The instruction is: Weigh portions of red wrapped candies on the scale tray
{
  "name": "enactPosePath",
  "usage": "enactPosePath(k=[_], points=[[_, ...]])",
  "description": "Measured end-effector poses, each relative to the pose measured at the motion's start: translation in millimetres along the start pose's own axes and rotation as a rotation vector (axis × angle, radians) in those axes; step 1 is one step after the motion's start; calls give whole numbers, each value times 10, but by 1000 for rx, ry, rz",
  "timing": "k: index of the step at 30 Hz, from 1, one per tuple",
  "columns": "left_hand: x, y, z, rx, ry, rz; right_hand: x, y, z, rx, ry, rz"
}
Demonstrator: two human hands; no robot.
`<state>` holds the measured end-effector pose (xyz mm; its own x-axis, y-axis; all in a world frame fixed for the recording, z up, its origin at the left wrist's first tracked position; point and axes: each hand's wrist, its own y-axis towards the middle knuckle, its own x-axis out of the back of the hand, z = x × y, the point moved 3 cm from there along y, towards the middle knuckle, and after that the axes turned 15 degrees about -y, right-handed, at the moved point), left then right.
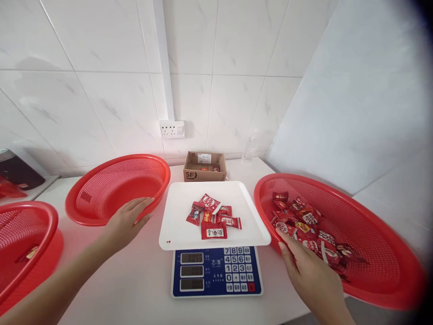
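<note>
My left hand (126,223) lies at the near right rim of an oval red mesh basket (111,164), its fingers stretched out and the thumb apart. At the near rim of another red basket (382,225), my right hand (309,268) rests with fingers extended, beside a heap of red snack packets (307,221). Between my hands stands a digital scale (216,273) with a white tray (179,198) on top. Several small red snack packets (214,231) lie in a loose cluster on that tray. The undersides of both hands are hidden.
A small cardboard box (204,175) with some packets inside stands behind the scale. A third red basket (43,221) is at the left edge. Near the tiled wall is a clear plastic bottle (249,149). The white table (135,289) has its front edge at lower right.
</note>
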<state>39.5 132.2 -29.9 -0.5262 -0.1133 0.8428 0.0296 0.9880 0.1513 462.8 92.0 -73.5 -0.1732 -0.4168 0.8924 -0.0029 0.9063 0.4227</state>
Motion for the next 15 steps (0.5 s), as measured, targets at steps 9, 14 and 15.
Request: enactPosePath(k=[9,14,15], points=[[-498,193,-833,-250,-115,292,24,12,3,-3,18,11],[-669,334,-1030,-229,-121,320,47,0,26,20,-17,-13],[-686,349,-1037,-225,-126,321,50,-1,28,30,-22,-22]])
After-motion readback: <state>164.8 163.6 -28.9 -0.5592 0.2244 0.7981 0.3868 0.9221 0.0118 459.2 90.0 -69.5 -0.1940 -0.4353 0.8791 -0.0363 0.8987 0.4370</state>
